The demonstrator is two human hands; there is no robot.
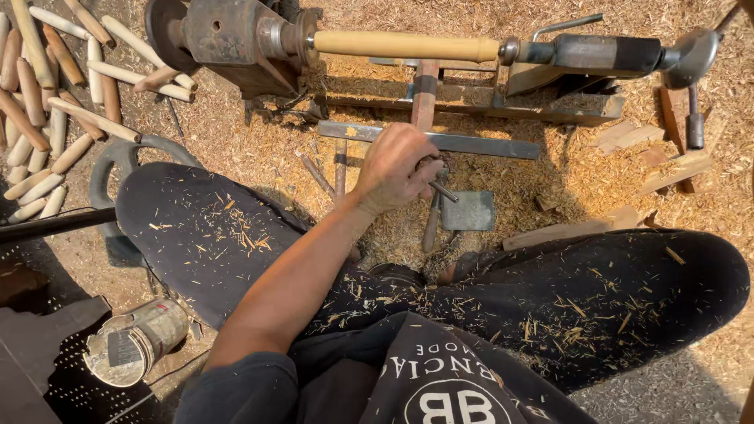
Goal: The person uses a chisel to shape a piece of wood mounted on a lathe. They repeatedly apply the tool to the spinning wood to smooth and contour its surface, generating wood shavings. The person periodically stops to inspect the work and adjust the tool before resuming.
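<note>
Left hand: reaching forward and down, the left hand (395, 167) has its fingers curled tight round a small metal tool (441, 191), whose short rod pokes out to the right of the knuckles
Right hand: out of shot, so I cannot tell its state
Metal tool: just below the flat steel tool rest (440, 141), above the sawdust, with a longer handled chisel (431, 224) lying right under the hand
Lathe: a low floor lathe (236, 35) runs across the top, with a pale turned wooden spindle (404, 45) mounted between its two ends, well above the hand
Ground: wood shavings (550, 180) everywhere, and a small square metal plate (469, 210) just right of the chisel
Far left: a heap of finished pale wooden spindles (47, 102)
Legs: dark trousers (212, 228) spread wide, flecked with chips
Bottom left: a dusty tin can (133, 343) on its side
</note>
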